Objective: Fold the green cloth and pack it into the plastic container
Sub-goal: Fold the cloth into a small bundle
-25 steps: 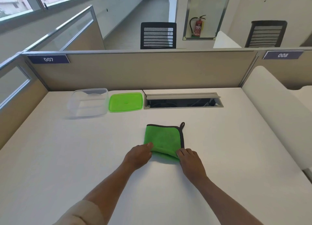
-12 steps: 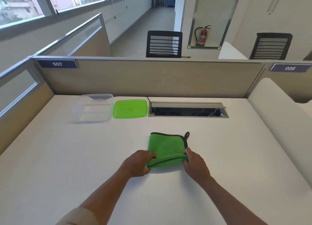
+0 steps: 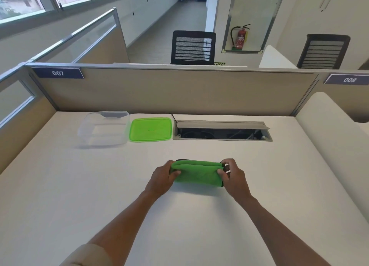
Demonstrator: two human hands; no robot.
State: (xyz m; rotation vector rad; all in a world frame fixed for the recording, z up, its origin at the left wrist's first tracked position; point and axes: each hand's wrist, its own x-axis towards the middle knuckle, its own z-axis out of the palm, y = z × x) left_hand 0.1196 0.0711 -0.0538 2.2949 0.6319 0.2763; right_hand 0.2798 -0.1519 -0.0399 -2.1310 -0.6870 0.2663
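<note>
A person is standing at a white table (image 3: pixel 60 185) and working with two bare hands.

Far on the left, at the back of the table, a clear plastic container (image 3: pixel 103 128) is sitting open and looks empty. Just beside it on the right, a green lid (image 3: pixel 150 129) is lying flat on the table. The two are very close, but I cannot tell if they are touching. Next along the back edge is a long grey slot (image 3: pixel 221 130) in the table with its flap standing open, and dark wires are showing inside.

Nearer to the person, in the middle of the table, is the green cloth (image 3: pixel 197 173). It is folded into a long thick bundle with a dark trim showing at its ends. It is well apart from the container and not inside it.

The left hand (image 3: pixel 162 176) is pinching the left end of the cloth, with the thumb on top and the fingers curled around it. The right hand (image 3: pixel 232 174) is pinching the right end in the same way, with the thumb pressing on the front. Both hands are holding the cloth between them, low over the table.

A tan wall (image 3: pixel 179 90) is running behind the table with a sign (image 3: pixel 58 73) saying 007 on the left.
</note>
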